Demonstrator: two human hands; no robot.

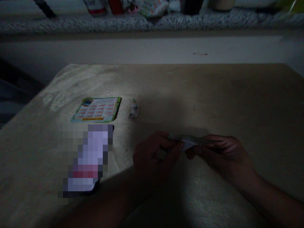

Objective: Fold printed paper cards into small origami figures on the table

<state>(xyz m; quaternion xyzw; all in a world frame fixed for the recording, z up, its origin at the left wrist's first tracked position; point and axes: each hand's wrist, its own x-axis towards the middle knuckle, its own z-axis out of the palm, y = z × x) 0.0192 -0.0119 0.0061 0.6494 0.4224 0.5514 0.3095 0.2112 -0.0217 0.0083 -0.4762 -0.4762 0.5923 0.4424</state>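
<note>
Between my two hands, a little above the table, is a thin folded piece of printed paper (188,144), seen nearly edge-on. My left hand (156,155) pinches its left end between thumb and fingers. At the right end, my right hand (225,155) grips it the same way, thumb toward me. The light is dim, so the folds are hard to make out. Beyond my left hand lies a small folded paper piece (134,109) with a curved edge and similar print.
On the left of the table (225,104) lie a stack of printed cards (97,109) and a phone (87,158) with a blurred-out screen. Behind the table runs a speckled stone ledge (152,27) holding containers and a crumpled printed bag (153,8).
</note>
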